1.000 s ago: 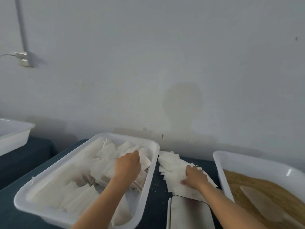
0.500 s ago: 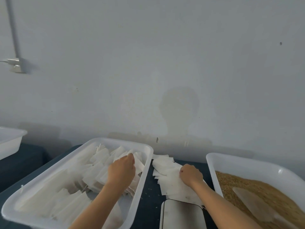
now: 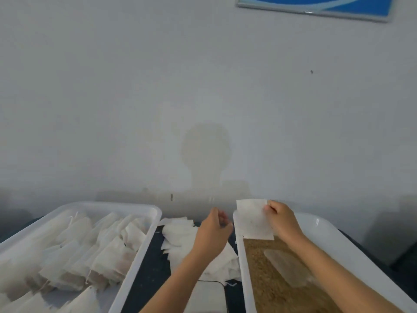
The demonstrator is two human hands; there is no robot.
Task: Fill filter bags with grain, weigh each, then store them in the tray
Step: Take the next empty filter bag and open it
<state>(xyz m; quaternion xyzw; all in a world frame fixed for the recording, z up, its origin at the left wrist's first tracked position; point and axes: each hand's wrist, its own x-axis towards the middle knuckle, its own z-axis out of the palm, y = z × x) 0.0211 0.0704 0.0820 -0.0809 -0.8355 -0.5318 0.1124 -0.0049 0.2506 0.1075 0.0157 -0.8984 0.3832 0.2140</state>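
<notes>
Right hand [image 3: 283,220] pinching one thin, flat, empty filter bag [image 3: 253,219] upright over far end of grain tray [image 3: 338,236]. Left hand [image 3: 213,231] just left, loosely curled, holding nothing, above limp white bag pile [image 3: 178,236]. Coarse brown grain [image 3: 266,279] below.

The filter bag [image 3: 255,219] pinched in the right hand [image 3: 283,222] is plain white, faintly translucent. The loose pile of empty bags [image 3: 180,240] is the same white. The filled bags [image 3: 112,256] show white with a pale brownish tint. Both the storage tray [image 3: 135,207] and the grain tray [image 3: 325,224] are glossy white. The grain [image 3: 261,279] is speckled tan-brown, with a clear, whitish scoop [image 3: 286,269] lying in it. The surface [image 3: 146,279] is dark blue-black. The wall [image 3: 203,86] is flat pale grey, and the framed sign [image 3: 316,5] is bright blue with a white curve.
</notes>
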